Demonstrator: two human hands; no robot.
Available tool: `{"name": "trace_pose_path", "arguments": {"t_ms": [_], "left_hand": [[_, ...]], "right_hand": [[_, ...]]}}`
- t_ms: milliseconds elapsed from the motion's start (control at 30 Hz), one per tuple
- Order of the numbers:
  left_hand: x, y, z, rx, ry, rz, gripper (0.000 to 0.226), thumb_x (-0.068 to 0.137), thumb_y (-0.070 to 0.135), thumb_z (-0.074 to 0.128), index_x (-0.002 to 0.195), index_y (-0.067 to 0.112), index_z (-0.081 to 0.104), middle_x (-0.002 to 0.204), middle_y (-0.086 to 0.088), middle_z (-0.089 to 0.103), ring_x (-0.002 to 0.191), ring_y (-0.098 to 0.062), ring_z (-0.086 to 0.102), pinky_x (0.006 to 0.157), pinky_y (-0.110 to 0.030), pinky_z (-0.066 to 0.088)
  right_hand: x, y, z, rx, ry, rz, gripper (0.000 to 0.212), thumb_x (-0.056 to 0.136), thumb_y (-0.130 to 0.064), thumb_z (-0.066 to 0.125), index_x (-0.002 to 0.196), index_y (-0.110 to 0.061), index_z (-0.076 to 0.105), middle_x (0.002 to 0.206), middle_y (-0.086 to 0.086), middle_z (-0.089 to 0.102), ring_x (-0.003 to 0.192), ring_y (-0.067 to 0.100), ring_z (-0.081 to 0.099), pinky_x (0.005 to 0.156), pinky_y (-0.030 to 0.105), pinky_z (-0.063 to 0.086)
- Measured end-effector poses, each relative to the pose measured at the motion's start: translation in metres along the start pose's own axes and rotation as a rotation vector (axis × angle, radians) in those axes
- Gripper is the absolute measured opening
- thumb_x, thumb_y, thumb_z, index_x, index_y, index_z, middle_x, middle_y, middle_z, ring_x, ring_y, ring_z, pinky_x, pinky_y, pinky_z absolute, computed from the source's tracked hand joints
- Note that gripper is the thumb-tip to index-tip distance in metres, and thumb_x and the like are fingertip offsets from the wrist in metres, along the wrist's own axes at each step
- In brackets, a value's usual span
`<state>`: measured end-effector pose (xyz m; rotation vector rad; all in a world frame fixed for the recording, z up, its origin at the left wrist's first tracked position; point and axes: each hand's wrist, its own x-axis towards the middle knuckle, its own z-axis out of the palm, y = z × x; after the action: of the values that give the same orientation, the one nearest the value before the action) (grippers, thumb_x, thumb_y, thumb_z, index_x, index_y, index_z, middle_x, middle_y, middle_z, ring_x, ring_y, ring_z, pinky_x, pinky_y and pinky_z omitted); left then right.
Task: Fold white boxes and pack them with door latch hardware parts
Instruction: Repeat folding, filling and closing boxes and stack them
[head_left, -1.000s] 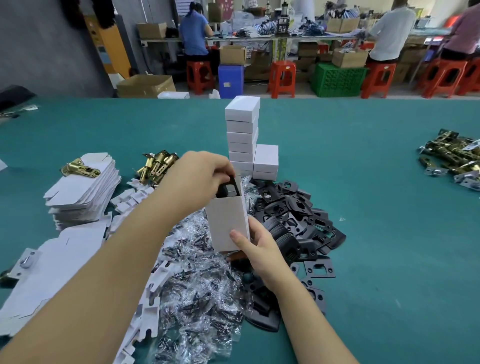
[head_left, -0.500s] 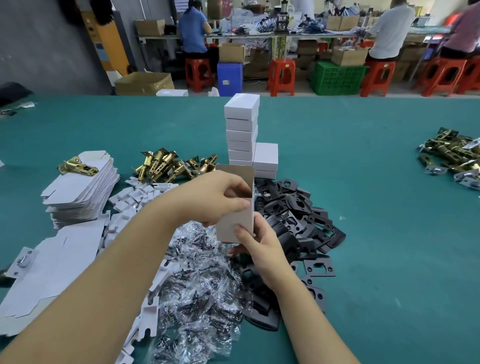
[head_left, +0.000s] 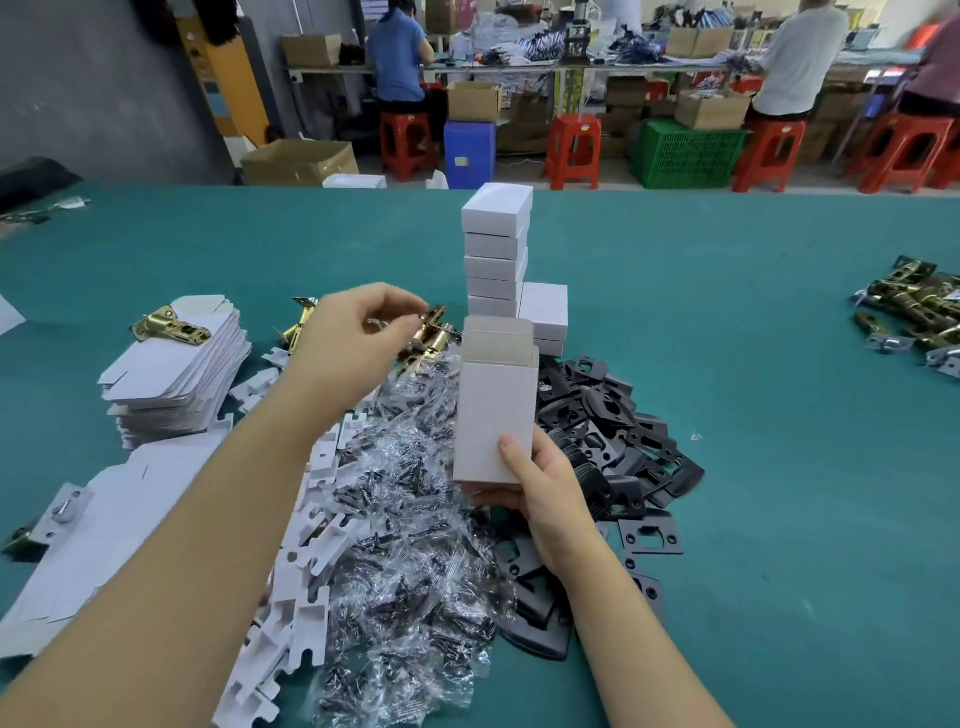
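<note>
An open-topped white box (head_left: 493, 421) is held upright in the right hand (head_left: 540, 478); the left hand (head_left: 353, 338), fingers loosely curled, is empty above the brass latches (head_left: 431, 332).

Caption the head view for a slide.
Right hand holds an open white box upright while left hand reaches toward brass latches.

Right hand (head_left: 540, 483) holds an upright open white box (head_left: 493, 415); left hand (head_left: 353, 338) hovers, perhaps pinching something, over brass latches (head_left: 434, 332).
</note>
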<state>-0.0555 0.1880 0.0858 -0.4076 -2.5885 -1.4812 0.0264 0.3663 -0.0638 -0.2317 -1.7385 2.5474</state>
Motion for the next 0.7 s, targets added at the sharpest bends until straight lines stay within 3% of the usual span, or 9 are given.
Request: {"name": "trace_pose_path", "arguments": {"t_ms": [100,200,300,400,533,700], "left_hand": [[-0.009,-0.018,0.002,-0.019,-0.223,-0.134,0.038,0.094,0.031,0.070,0.131,0.032,0.061,0.111,0.016,0.071,0.064,0.004,0.064,0.053,-0.017,0.050],[-0.024,-0.030,0.014,0.038,-0.481,-0.171,0.059,0.094,0.035,0.070,0.147,0.036,0.044,0.119,0.017,0.068,0.065,-0.002,0.066,0.056,-0.018,0.051],[-0.031,-0.037,0.024,0.025,-0.467,-0.107,0.039,0.097,0.020,0.068,0.134,0.029,0.060,0.106,0.012,0.074,0.064,0.001,0.065,0.059,-0.018,0.052],[-0.033,-0.040,0.022,-0.076,-0.461,-0.131,0.032,0.097,0.012,0.067,0.127,0.024,0.065,0.098,0.011,0.076,0.059,-0.001,0.059,0.054,-0.016,0.048],[-0.035,-0.042,0.016,-0.119,-0.472,-0.129,0.030,0.097,0.005,0.066,0.122,0.022,0.067,0.103,0.005,0.077,0.053,-0.001,0.053,0.052,-0.018,0.044],[-0.036,-0.046,0.019,-0.069,-0.449,-0.066,0.027,0.093,0.001,0.069,0.117,0.014,0.067,0.113,0.002,0.075,0.065,0.011,0.063,0.061,-0.006,0.049]], "right_hand": [[0.000,-0.002,0.000,0.035,-0.010,0.007,0.047,0.091,-0.038,0.068,0.132,-0.017,0.060,0.120,0.013,0.073,0.104,0.038,0.072,0.074,0.040,0.061],[-0.001,-0.003,0.002,0.021,-0.053,-0.007,0.043,0.093,-0.034,0.066,0.131,-0.017,0.060,0.119,0.013,0.073,0.102,0.036,0.073,0.074,0.041,0.062],[-0.003,-0.003,0.003,-0.014,-0.092,-0.023,0.040,0.095,-0.034,0.064,0.131,-0.019,0.060,0.120,0.012,0.072,0.102,0.035,0.073,0.077,0.043,0.063],[-0.006,-0.003,0.005,-0.093,-0.102,-0.040,0.041,0.094,-0.039,0.063,0.133,-0.026,0.059,0.121,0.002,0.073,0.109,0.025,0.071,0.086,0.040,0.061],[-0.008,-0.004,0.009,-0.219,-0.100,-0.108,0.042,0.089,-0.054,0.061,0.127,-0.035,0.062,0.119,-0.012,0.072,0.110,0.007,0.068,0.089,0.024,0.055],[-0.011,-0.002,0.009,-0.300,-0.047,-0.240,0.027,0.090,-0.050,0.062,0.116,-0.042,0.066,0.112,-0.011,0.072,0.106,0.008,0.068,0.085,0.021,0.054]]}}
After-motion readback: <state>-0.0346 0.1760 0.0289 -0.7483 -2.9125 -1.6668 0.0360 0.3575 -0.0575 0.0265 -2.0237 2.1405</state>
